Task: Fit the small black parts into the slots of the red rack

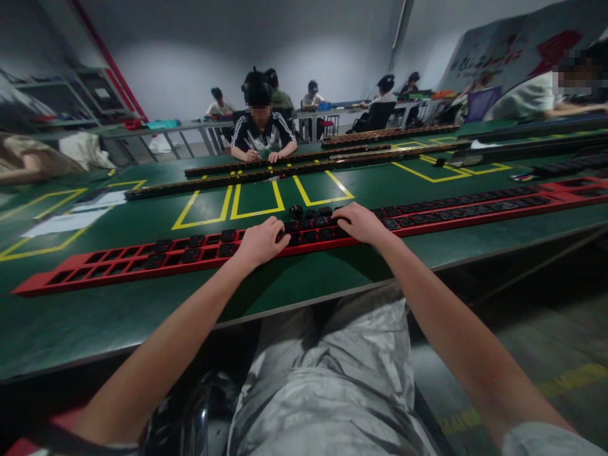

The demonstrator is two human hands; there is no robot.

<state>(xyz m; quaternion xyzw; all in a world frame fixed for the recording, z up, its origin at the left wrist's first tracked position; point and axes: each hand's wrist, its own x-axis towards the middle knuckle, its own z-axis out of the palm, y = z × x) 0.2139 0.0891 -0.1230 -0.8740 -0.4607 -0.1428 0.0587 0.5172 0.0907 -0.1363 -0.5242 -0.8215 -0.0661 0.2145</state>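
Observation:
A long red power strip housing [118, 263] lies across the green table [308, 278], with black socket modules [313, 223] set into its slots near the middle. My left hand [260, 241] rests on the strip with fingers curled over its near edge and pressing on the modules. My right hand [360, 221] lies on the strip a little to the right, fingers bent down onto the black modules. A loose black module [296, 211] sits just behind the strip between my hands. Slots at the strip's left end are empty.
Yellow taped rectangles [256, 201] mark the table behind the strip. Long dark strips [285, 170] lie farther back, where a seated person [260, 130] works facing me. White papers [71, 218] lie at left. More people sit at tables behind and at right.

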